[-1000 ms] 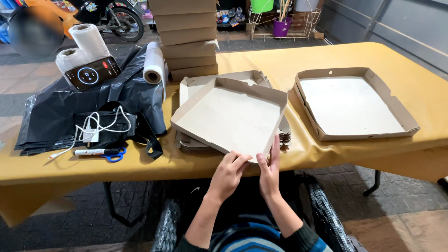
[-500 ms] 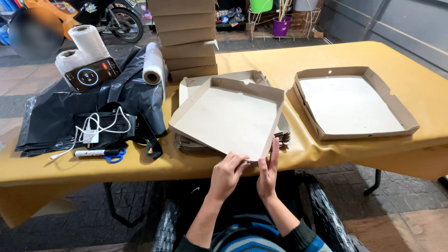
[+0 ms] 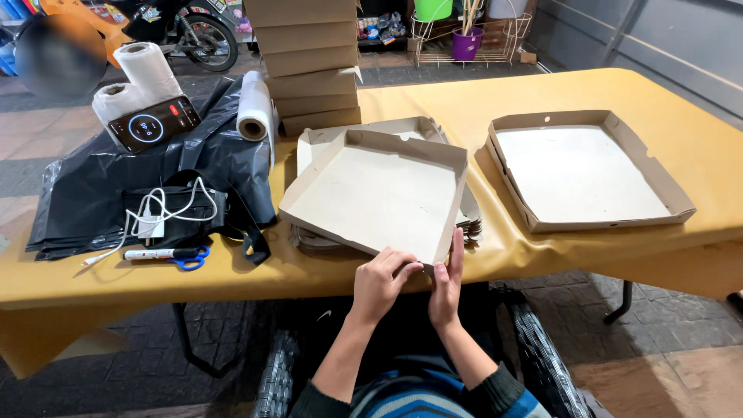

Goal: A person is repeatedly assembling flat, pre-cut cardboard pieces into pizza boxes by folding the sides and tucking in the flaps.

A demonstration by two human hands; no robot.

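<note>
**Bare hands, striped knit sleeves**

The left hand (image 3: 381, 280) and right hand (image 3: 446, 285) are bare, with no gloves, rings or watch showing. Both forearms are uncovered up from the wrists. Further back from the hands, near the elbows, dark sleeves are pushed up. Between the arms shows a knit top with blue, teal and dark stripes forming a pointed pattern.

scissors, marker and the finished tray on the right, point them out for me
scissors (image 3: 188, 262), head view, on a blue handle loop
marker (image 3: 155, 254), head view, middle of its white barrel
finished tray (image 3: 582, 174), head view, bare pale floor inside the walls
</note>
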